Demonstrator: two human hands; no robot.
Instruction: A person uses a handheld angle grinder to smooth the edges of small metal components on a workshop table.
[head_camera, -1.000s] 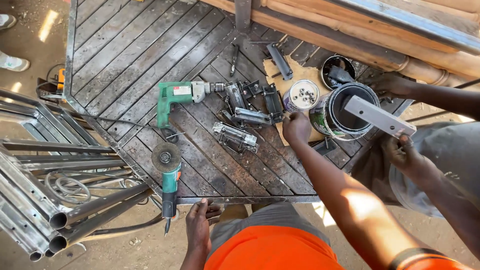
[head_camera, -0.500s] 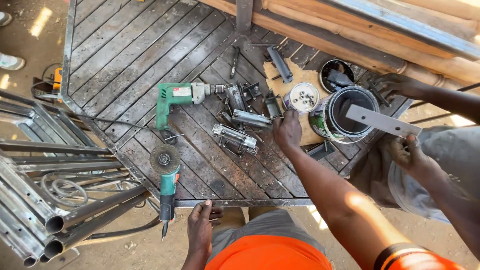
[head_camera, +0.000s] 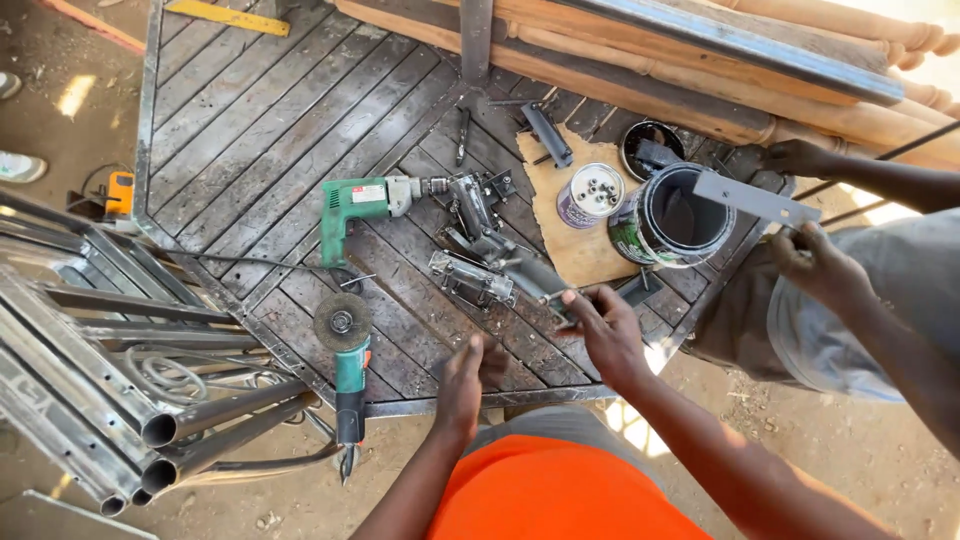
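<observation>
My right hand (head_camera: 607, 332) grips the near end of a dark metal part (head_camera: 528, 272) that lies slanted over the slatted metal table (head_camera: 250, 120). My left hand (head_camera: 463, 383) hovers over the table's near edge with its fingers stretched and nothing in it. Just left of the dark part lies a shiny metal fitting (head_camera: 470, 280). More dark fittings (head_camera: 472, 200) are piled at the chuck of a green power drill (head_camera: 362, 205). A green angle grinder (head_camera: 343, 345) rests at the near left edge.
On the right, another person's hands (head_camera: 812, 262) hold a flat grey metal bar (head_camera: 755, 198) over an open paint can (head_camera: 680, 215). A small tin of bolts (head_camera: 592, 192) stands on a cardboard scrap (head_camera: 575, 255). Steel pipes (head_camera: 110, 400) lie at left, wooden posts (head_camera: 700, 70) behind.
My right hand has drawn back from the fittings near the cans toward the near edge, holding the dark part. My left hand has lifted off the table's edge.
</observation>
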